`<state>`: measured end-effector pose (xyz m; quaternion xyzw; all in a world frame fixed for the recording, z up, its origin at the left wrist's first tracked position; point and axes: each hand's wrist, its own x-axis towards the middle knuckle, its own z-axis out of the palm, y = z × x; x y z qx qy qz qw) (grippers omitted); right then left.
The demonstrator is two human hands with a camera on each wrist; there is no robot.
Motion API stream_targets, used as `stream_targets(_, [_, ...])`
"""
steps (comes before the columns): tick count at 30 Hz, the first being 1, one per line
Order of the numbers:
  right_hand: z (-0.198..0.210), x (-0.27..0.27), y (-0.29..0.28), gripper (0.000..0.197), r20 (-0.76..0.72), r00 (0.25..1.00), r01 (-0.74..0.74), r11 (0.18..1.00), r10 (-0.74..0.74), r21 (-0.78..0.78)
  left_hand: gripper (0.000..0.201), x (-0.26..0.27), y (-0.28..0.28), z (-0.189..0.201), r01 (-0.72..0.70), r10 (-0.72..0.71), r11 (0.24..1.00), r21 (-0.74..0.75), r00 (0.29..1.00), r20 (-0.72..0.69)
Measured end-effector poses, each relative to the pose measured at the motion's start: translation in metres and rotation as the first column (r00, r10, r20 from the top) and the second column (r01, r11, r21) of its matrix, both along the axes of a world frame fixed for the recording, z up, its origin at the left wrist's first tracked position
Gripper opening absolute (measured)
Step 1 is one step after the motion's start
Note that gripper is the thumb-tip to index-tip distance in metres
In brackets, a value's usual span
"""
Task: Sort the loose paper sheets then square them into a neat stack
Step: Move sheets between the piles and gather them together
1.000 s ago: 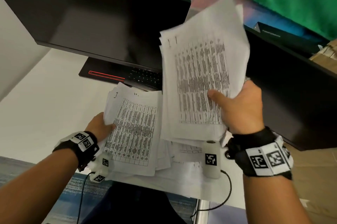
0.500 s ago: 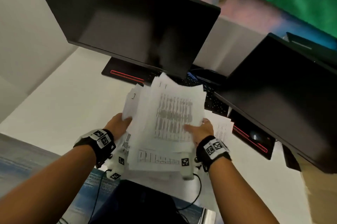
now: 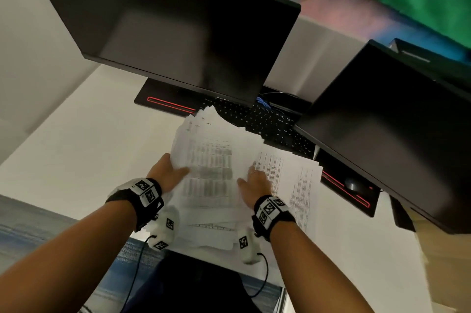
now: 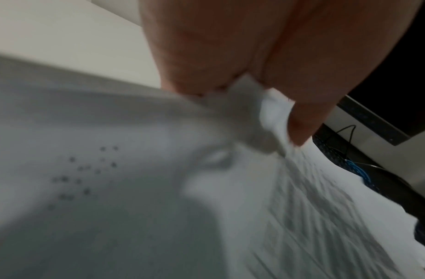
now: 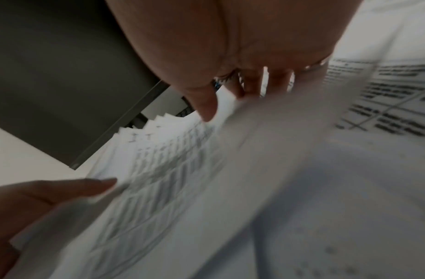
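Note:
A thick, uneven pile of printed paper sheets (image 3: 211, 172) lies fanned on the white desk (image 3: 84, 149) in front of me, its far corners staggered. My left hand (image 3: 175, 170) grips the pile's left edge, thumb on top; the left wrist view shows the sheets (image 4: 249, 120) pinched between the thumb and fingers of that hand (image 4: 254, 105). My right hand (image 3: 251, 177) holds the right edge, with the thumb on top and the fingers behind the sheets (image 5: 182, 169), as the right wrist view of this hand (image 5: 230, 102) shows. More text sheets (image 3: 295, 180) lie spread to the right.
Two dark monitors (image 3: 183, 27) (image 3: 397, 119) hang over the back of the desk. A black keyboard (image 3: 257, 119) sits just beyond the pile. A mouse (image 3: 353, 184) rests on the right monitor base. Bare desk lies to the left; the desk's front edge is under my wrists.
My right hand has brought its raised bundle down onto the sheets held by the left hand. Both hands now hold one merged pile low on the desk.

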<state>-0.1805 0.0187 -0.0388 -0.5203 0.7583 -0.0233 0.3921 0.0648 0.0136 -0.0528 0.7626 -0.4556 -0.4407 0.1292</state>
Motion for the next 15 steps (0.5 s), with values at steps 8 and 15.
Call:
stream_targets(8, [-0.011, -0.079, 0.029, 0.096, -0.239, 0.868, 0.438, 0.898, -0.436, -0.047, 0.029, -0.002, -0.002, -0.004, 0.032, -0.027, 0.999, -0.037, 0.991, 0.13])
stream_targets(15, [-0.008, -0.075, 0.02, 0.041, 0.09, 0.824, 0.56, 0.828, -0.559, 0.01, 0.029, 0.0, -0.001, -0.009, 0.063, -0.054, 0.996, -0.056, 0.988, 0.147])
